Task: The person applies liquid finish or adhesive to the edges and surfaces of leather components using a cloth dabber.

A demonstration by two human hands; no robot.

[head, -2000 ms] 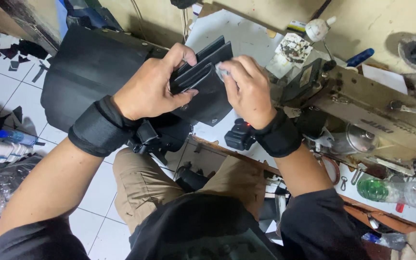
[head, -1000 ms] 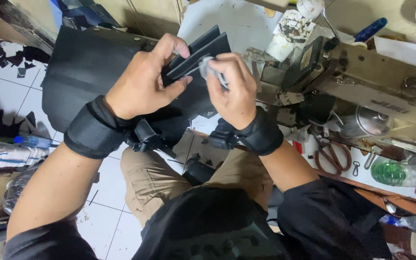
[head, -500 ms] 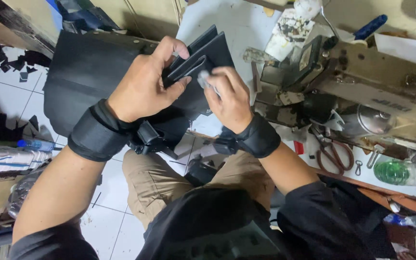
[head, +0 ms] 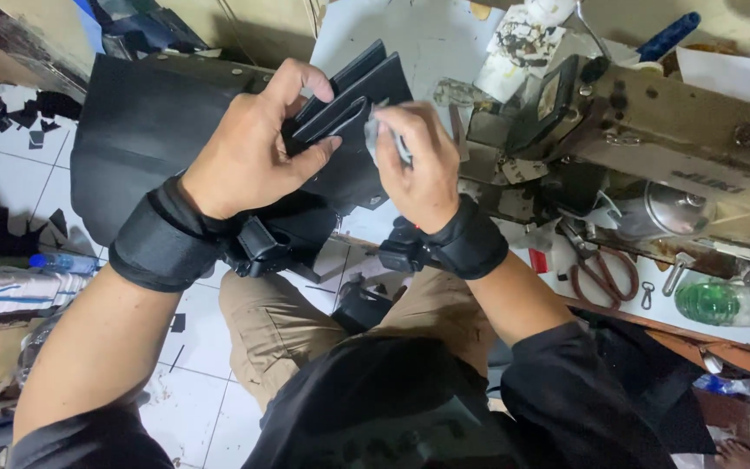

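White floor tiles (head: 10,165) below, cluttered counter (head: 696,304) right. Left hand (head: 249,161) clamps the black layered leather piece (head: 349,95); right hand (head: 423,165) pinches a small pale tool (head: 373,130).

I count two hands, the left hand (head: 249,156) and the right hand (head: 418,165), and two black wrist straps, one on each wrist (head: 162,239) (head: 466,243). Between the hands I see one black folded leather piece (head: 353,91). On the bench I count one sewing machine (head: 670,122), one pair of scissors (head: 596,265), one green bottle (head: 713,302) and one blue-handled tool (head: 668,35). One clear bottle with a blue cap (head: 62,260) lies at left.
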